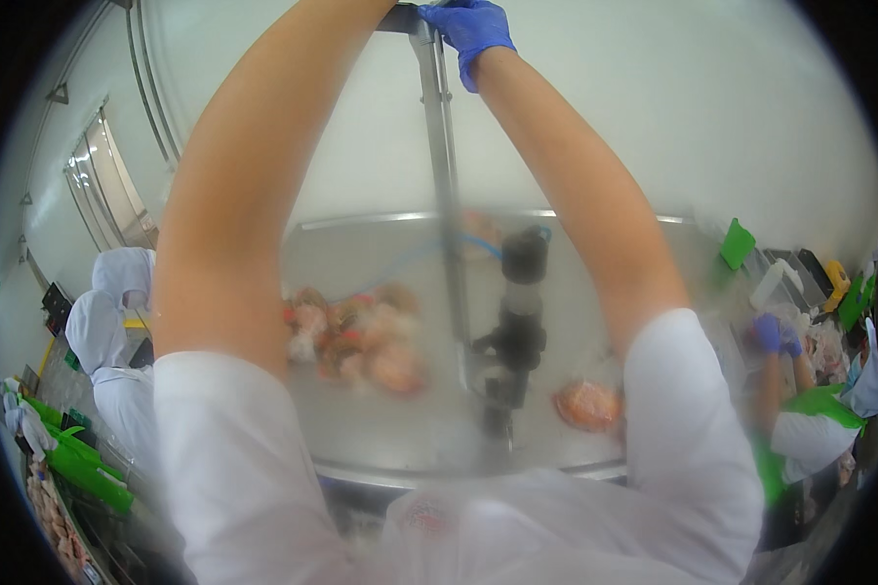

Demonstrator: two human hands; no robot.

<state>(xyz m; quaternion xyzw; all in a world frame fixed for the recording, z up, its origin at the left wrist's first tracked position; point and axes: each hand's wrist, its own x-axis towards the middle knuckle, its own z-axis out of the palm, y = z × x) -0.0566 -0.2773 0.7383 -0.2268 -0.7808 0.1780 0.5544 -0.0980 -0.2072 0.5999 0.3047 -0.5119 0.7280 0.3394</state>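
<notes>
Both my bare forearms reach up to the top of an upright metal post (439, 146). My right hand (473, 37), in a blue glove, is at the post's top with its fingers closed against the metal there. The picture's upper edge cuts off my left hand; only its arm shows, beside a dark metal bracket (397, 18). Below my arms, a black device (519, 336) with a blue hose (478, 242) stands by the post, blurred. Several plastic-wrapped, pinkish-orange lumps (380, 341), like raw poultry, lie left of the post. Another wrapped lump (588, 405) sits to its right.
The metal table (439, 439) has a raised rim and stands before a pale wall (732, 117). People in white hooded clothing (117, 331) are at the left. A co-worker (819, 419) in white and green, with blue gloves, works at the right near plastic bags (827, 351).
</notes>
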